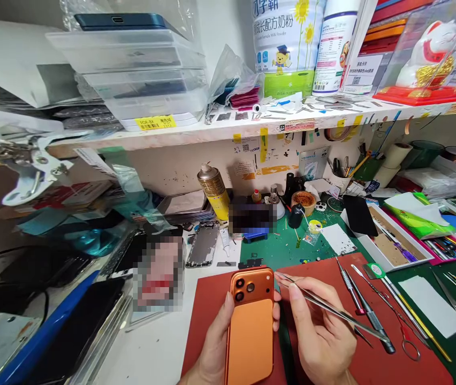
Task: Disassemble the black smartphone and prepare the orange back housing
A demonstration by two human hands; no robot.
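An orange phone [251, 339] is held upright over the dark red mat [207, 299], its back with three camera lenses facing me. My left hand [217, 342] is wrapped round it, thumb along the left edge and fingertips showing at the right edge. Between the thumb and fingers of my right hand [324, 331] is a pair of metal tweezers [332, 307]. The tweezers' tips point left, close beside the phone's upper right corner; whether they touch it I cannot tell.
Right of my right hand lie metal tools [366, 305], red-handled scissors [409, 342] and a white card [428, 305]. A phone frame [204, 244] and a yellow spray can [214, 192] stand behind. A loaded shelf [220, 128] crosses above; stacked phones [75, 331] are at left.
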